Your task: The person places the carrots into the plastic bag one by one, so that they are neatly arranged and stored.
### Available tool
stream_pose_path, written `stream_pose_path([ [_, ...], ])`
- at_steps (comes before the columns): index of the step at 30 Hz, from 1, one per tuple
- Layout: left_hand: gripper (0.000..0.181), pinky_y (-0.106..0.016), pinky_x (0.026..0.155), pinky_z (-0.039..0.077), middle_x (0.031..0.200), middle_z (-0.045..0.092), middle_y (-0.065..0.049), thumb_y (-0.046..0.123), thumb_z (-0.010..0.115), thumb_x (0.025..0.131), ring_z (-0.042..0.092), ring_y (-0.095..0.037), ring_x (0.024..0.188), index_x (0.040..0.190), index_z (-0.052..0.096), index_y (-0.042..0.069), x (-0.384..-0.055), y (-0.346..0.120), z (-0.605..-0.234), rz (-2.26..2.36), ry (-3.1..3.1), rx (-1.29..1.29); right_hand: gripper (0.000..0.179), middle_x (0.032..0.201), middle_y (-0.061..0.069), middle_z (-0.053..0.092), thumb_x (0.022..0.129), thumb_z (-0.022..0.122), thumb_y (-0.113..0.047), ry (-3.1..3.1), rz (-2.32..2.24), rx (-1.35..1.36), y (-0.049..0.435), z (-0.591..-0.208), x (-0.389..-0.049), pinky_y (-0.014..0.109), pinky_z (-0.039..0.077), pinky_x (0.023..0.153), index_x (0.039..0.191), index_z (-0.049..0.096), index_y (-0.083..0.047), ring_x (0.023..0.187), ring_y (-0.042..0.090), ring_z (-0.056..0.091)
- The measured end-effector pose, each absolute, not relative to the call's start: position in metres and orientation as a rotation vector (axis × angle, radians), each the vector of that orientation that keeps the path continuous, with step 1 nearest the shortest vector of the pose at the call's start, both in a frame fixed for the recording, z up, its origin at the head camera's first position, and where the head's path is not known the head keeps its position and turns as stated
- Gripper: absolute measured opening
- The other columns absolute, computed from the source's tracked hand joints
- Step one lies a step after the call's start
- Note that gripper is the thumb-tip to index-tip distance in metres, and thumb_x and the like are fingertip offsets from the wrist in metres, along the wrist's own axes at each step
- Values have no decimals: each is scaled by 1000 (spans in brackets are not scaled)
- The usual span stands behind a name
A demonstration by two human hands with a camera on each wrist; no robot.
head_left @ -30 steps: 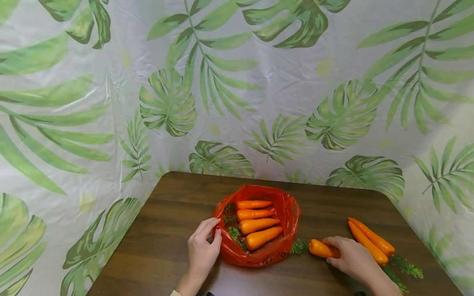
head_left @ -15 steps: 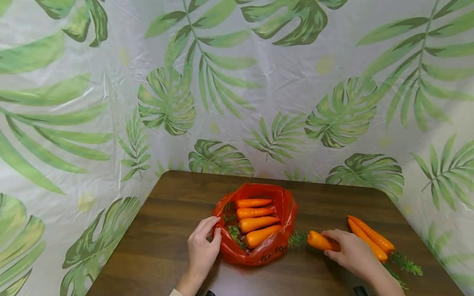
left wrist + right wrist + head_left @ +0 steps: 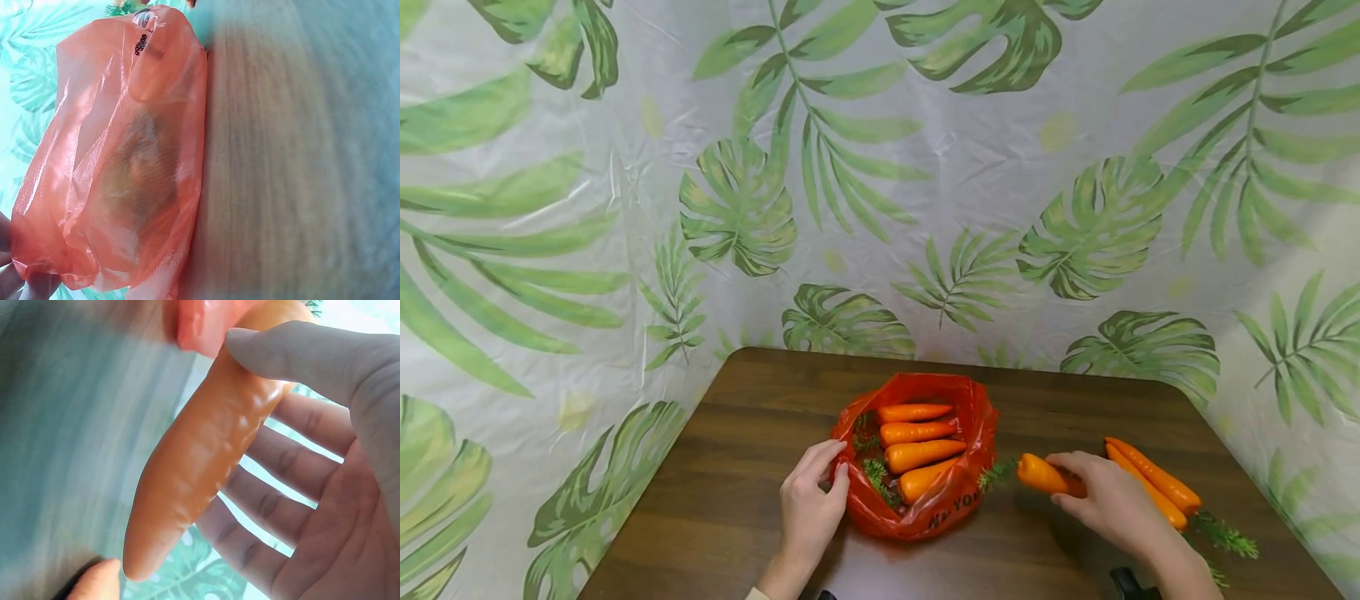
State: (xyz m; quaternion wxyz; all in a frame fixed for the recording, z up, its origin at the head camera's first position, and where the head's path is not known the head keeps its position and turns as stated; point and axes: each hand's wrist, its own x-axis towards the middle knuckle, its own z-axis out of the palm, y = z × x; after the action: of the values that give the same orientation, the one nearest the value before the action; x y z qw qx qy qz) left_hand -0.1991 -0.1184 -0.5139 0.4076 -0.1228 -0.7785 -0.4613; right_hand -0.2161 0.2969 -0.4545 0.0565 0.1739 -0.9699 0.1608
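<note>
A red plastic bag (image 3: 880, 518) stands with its mouth wide, several carrots (image 3: 917, 455) with green tops lying side by side in it. My left hand (image 3: 811, 504) pinches the bag's left rim between thumb and fingers; in the left wrist view those fingertips (image 3: 37, 284) grip the film at the lower left. To the right of the bag, my right hand (image 3: 1108, 500) holds another carrot (image 3: 1037, 473), thumb on one side and fingers on the other. Its leafy top (image 3: 997, 474) points left and overlaps the bag's right side. The tapered end points back under the palm.
Two more carrots (image 3: 1161, 479) lie side by side on the brown wooden table (image 3: 760, 400) at the right, their green tops (image 3: 1225, 535) toward the near edge. Behind the table hangs a leaf-patterned sheet (image 3: 970, 183).
My right hand has raised the carrot and brought it slightly left, its greens now against the bag. The bag's right side has shifted inward. My left hand has stayed at the rim.
</note>
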Motion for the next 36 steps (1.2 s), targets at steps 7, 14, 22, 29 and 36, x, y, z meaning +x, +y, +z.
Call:
stream_pose_path([
  [7, 33, -26, 69, 60, 112, 71, -2, -5, 77, 80, 70, -18, 96, 110, 76, 7, -199, -118, -513, -1153, -1978, -291, 49, 117, 2, 70, 78, 87, -29, -2920, 474, 534, 295, -447, -216, 48, 57, 80, 123, 70, -17, 96, 22, 67],
  [14, 33, -26, 69, 60, 112, 71, -2, -4, 79, 79, 70, -17, 96, 109, 77, 7, -199, -118, -513, -1149, -1979, -291, 51, 117, 0, 69, 79, 86, -35, -2934, 492, 540, 294, -436, -215, 47, 57, 78, 125, 69, -19, 95, 19, 66],
  [22, 32, -26, 69, 60, 111, 71, -2, -5, 77, 80, 70, -19, 95, 110, 76, 7, -198, -118, -512, -1166, -1977, -290, 53, 117, -2, 69, 79, 85, -39, -2882, 509, 537, 294, -423, -213, 46, 56, 78, 127, 69, -21, 94, 19, 66],
  [29, 34, -22, 68, 59, 111, 71, -4, -8, 76, 79, 71, -20, 93, 110, 76, 6, -199, -119, -515, -1173, -1952, -312, 52, 118, -3, 69, 81, 85, -34, -2849, 552, 559, 290, -414, -214, 46, 56, 79, 129, 68, -22, 96, 19, 67],
  [36, 34, -20, 70, 58, 112, 70, -3, -6, 76, 80, 70, -18, 95, 111, 76, 6, -199, -119, -514, -1180, -1963, -305, 50, 117, -4, 69, 81, 85, -31, -2770, 558, 608, 278, -403, -217, 46, 54, 78, 127, 68, -23, 95, 18, 66],
])
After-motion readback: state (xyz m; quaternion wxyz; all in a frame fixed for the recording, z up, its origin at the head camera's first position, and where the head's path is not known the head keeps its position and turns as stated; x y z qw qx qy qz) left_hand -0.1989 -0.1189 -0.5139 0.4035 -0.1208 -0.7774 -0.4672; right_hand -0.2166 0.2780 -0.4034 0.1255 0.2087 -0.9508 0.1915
